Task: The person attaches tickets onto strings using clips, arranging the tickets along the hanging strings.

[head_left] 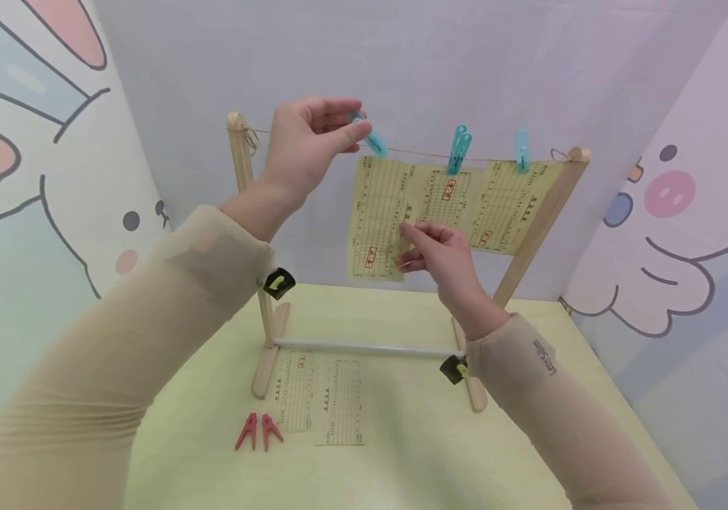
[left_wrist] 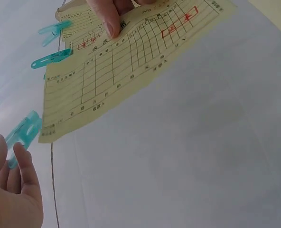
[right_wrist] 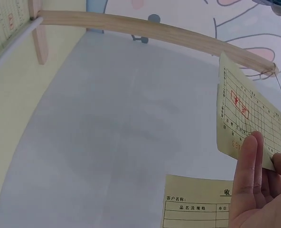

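Observation:
My left hand [head_left: 306, 149] pinches a teal clothespin [head_left: 374, 143] by its handles, beside the string [head_left: 418, 151]. The tip of the clothespin is close to the upper left corner of a yellow receipt sheet [head_left: 377, 205]. Whether the tip grips the paper cannot be told. My right hand [head_left: 452, 265] holds that sheet at its right edge between thumb and fingers. To the right, two more receipt sheets [head_left: 509, 205] hang from the string, with teal clothespins [head_left: 459, 150] on it. In the left wrist view, the pinched clothespin [left_wrist: 26, 130] lies beside the paper's end.
A wooden post [head_left: 241, 156] on the left and another post [head_left: 545, 216] on the right carry the string. A pale crossbar [head_left: 370, 348] joins their feet. On the table lie two receipt sheets [head_left: 343, 404] and two red clothespins [head_left: 247, 431].

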`<state>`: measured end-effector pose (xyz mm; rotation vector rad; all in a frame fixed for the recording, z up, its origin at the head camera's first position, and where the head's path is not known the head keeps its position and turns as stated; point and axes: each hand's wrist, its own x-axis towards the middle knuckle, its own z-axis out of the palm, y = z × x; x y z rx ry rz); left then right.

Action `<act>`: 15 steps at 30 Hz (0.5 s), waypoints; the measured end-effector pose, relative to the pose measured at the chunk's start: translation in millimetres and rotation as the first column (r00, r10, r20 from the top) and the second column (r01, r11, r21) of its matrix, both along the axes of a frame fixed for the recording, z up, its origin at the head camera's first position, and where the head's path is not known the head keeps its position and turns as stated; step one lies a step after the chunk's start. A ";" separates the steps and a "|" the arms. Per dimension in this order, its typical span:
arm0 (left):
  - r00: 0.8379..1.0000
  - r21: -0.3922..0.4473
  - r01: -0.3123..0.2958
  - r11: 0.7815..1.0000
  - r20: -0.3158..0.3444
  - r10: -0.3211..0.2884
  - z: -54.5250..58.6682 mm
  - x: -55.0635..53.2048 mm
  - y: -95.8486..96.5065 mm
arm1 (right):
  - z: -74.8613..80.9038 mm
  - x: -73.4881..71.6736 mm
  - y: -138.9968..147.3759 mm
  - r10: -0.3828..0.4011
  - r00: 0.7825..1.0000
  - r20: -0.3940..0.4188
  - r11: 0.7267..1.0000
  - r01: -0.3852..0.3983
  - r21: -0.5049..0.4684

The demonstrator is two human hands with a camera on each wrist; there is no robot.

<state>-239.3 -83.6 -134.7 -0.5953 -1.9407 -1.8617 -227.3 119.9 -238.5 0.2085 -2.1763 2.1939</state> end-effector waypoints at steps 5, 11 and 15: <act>0.999 0.013 -0.035 0.999 0.014 0.035 2.2 -3.2 4.9 | 2.6 -2.0 -1.6 -0.008 1.000 -0.003 1.000 0.008 0.004; 0.998 -0.016 -0.054 0.998 0.013 0.054 4.8 -6.0 10.5 | 6.3 -3.7 -1.1 -0.019 1.000 -0.003 1.000 0.019 -0.001; 0.998 -0.026 -0.057 0.998 0.016 0.058 4.1 -7.6 13.6 | 6.7 -4.0 -0.5 -0.024 1.000 0.001 1.000 0.024 -0.007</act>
